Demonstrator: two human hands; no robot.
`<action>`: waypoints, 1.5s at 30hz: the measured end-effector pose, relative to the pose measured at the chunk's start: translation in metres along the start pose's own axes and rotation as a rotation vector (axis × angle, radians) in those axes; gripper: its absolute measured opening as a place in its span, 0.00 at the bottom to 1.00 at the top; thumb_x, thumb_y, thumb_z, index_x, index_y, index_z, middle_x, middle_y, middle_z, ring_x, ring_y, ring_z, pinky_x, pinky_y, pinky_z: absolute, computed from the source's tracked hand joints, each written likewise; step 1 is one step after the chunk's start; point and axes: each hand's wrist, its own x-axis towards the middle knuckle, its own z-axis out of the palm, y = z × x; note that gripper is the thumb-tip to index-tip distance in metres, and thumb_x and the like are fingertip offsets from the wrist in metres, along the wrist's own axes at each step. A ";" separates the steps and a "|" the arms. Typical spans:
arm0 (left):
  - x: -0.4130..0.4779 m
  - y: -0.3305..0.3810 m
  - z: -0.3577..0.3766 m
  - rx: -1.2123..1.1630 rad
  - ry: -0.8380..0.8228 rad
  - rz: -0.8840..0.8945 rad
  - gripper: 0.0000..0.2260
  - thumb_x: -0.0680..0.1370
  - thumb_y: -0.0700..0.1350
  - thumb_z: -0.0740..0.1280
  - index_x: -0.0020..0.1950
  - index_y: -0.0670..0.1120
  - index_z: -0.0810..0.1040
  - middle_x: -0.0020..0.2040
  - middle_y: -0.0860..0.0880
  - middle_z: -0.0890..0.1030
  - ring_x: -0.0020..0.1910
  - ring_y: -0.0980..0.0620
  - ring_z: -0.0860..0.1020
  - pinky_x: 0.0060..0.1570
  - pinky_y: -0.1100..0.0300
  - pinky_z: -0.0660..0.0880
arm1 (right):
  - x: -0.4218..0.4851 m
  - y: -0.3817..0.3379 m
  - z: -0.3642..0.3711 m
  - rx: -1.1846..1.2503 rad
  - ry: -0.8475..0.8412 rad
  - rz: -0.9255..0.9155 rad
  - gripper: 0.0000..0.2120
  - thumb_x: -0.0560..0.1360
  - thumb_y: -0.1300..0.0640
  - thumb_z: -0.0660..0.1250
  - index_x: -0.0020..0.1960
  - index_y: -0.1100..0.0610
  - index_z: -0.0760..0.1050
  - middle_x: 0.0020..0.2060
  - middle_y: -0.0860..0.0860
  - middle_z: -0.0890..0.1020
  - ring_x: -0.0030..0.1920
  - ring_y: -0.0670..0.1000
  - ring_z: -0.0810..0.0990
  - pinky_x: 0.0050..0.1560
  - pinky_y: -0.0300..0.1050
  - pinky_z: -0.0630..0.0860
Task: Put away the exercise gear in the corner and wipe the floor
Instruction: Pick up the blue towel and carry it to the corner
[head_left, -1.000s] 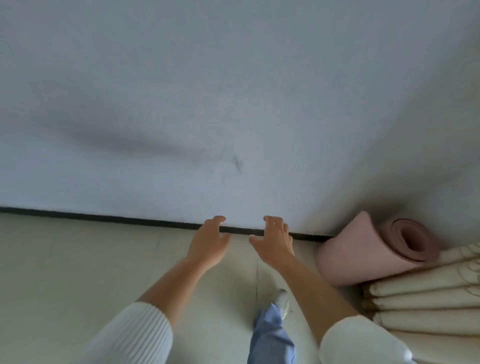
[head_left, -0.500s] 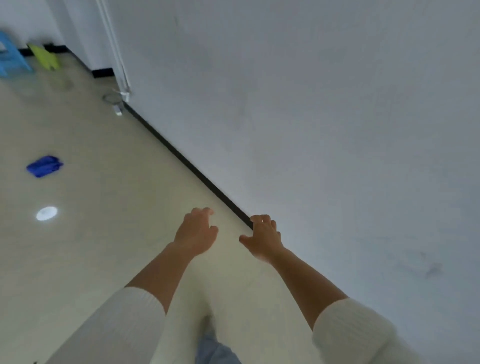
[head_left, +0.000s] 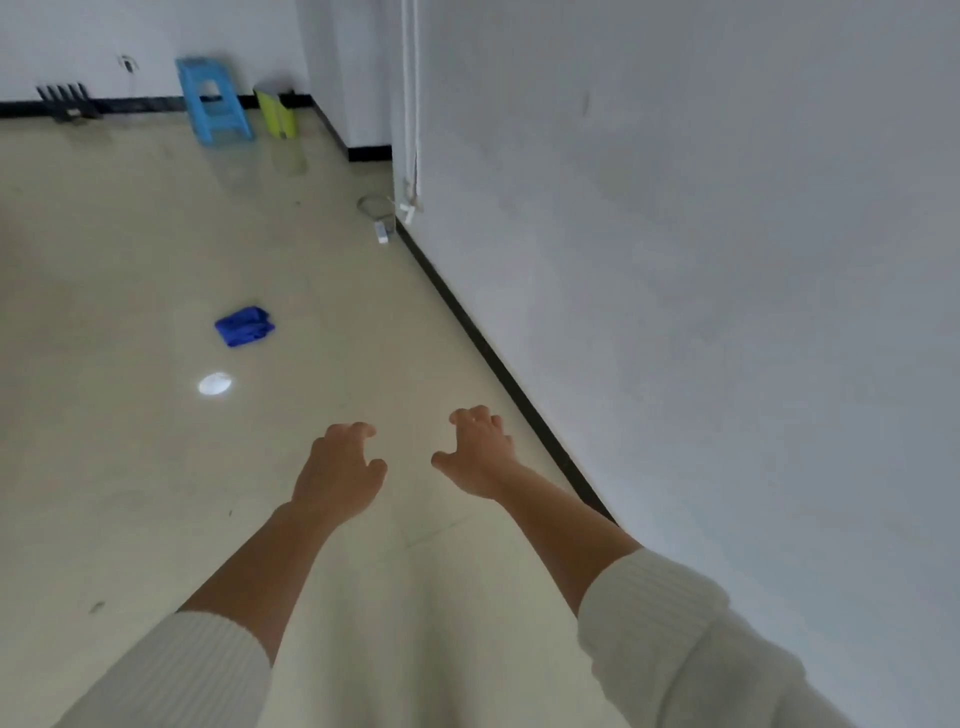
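Left hand (head_left: 340, 475) and right hand (head_left: 478, 457) reach out empty, each grip loosely curled. The blue cloth (head_left: 244, 326) lies well ahead on the floor (head_left: 130, 467); step close before gathering it whole.

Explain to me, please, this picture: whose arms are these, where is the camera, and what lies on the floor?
There is no machine. A person wears one camera on the head, looking forward and down, so you see their own arms. The left hand and right hand are the grips here; both hover over the floor with loosely curled fingers and hold nothing. On the floor lies a blue cloth; far off stands a blue stool beside a yellow-green object.
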 end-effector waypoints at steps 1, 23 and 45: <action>0.012 -0.009 -0.008 -0.008 0.010 -0.009 0.20 0.76 0.44 0.64 0.68 0.48 0.69 0.67 0.43 0.69 0.64 0.44 0.70 0.64 0.53 0.68 | 0.015 -0.013 0.002 -0.009 -0.009 -0.017 0.28 0.75 0.50 0.65 0.71 0.58 0.63 0.69 0.55 0.64 0.67 0.57 0.64 0.63 0.53 0.65; 0.424 -0.360 -0.263 0.020 0.135 -0.170 0.25 0.78 0.44 0.59 0.75 0.46 0.58 0.73 0.45 0.61 0.70 0.46 0.62 0.65 0.53 0.66 | 0.461 -0.419 0.105 -0.028 -0.168 -0.152 0.31 0.76 0.49 0.64 0.75 0.56 0.57 0.71 0.53 0.64 0.70 0.55 0.62 0.67 0.53 0.63; 0.944 -0.577 -0.427 -0.043 0.043 -0.180 0.24 0.78 0.47 0.59 0.74 0.46 0.60 0.74 0.46 0.60 0.72 0.47 0.59 0.67 0.53 0.64 | 0.979 -0.675 0.134 -0.060 -0.215 -0.018 0.26 0.77 0.52 0.62 0.72 0.56 0.60 0.66 0.55 0.67 0.65 0.56 0.66 0.63 0.50 0.65</action>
